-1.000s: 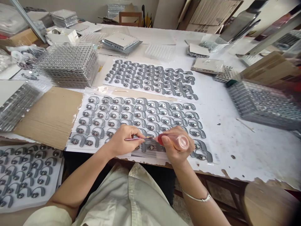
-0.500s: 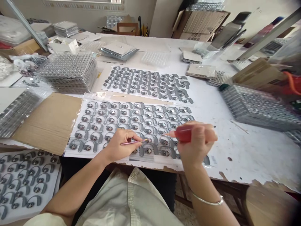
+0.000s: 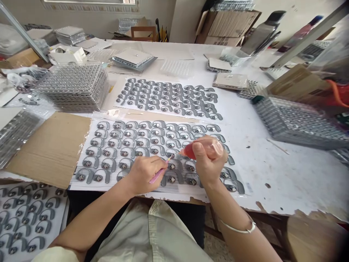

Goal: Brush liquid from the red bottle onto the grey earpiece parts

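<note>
My left hand (image 3: 143,174) pinches a thin pink brush (image 3: 165,167) whose tip rests among the parts. My right hand (image 3: 208,160) grips a small translucent bottle with a red neck (image 3: 205,150), its nozzle pointing left, close to the brush tip. Both hands hover over a white sheet (image 3: 81,185) carrying rows of grey ear-hook parts (image 3: 124,153), each with a round metallic centre. My hands hide the parts beneath them.
A second sheet of parts (image 3: 169,98) lies beyond, and a third (image 3: 29,218) at lower left. Stacked clear blister trays (image 3: 73,87) (image 3: 297,123) stand on both sides. A cardboard piece (image 3: 49,149) lies left of the sheet on the chipped white table (image 3: 272,174).
My right hand has moved left, bringing the bottle's nozzle close to the brush tip. The brush has swung from nearly level to pointing up and right.
</note>
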Available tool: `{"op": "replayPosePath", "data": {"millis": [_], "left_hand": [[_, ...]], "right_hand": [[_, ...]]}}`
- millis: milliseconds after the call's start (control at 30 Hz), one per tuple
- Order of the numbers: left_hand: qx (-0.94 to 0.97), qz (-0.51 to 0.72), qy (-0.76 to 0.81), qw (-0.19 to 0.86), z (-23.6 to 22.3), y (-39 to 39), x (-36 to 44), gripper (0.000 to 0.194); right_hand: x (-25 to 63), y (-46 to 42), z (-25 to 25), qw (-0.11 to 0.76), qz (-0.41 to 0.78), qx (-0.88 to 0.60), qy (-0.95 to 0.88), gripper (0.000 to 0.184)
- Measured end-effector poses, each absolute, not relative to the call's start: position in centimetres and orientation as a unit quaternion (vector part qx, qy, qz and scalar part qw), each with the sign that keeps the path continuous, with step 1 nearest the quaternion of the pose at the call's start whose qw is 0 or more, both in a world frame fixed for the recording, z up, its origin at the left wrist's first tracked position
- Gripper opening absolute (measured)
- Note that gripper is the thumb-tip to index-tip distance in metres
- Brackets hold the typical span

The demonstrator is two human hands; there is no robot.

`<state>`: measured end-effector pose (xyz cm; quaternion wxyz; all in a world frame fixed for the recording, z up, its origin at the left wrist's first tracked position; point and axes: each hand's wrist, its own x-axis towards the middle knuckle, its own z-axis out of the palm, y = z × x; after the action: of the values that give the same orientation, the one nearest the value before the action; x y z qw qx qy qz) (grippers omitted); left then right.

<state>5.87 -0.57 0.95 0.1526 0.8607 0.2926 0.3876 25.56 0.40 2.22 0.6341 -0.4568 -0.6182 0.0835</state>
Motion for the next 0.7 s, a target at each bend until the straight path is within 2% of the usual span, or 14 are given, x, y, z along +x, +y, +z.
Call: {"op": "replayPosePath", "data": {"millis": [400,700], "left_hand": [[0.883,0.375,0.278,0.049,0.44,-1.00,6.17,0.018],[0.893,0.354,0.275,0.050,0.41,-1.02,6.29,0.020]], "right_hand": [[24.96,0.96,1.96,0.569,0.098,-0.474,-0.664,0.020],[24.69,0.94,1.95,0.551,0.134,-0.494,-0.659,0.020]]}}
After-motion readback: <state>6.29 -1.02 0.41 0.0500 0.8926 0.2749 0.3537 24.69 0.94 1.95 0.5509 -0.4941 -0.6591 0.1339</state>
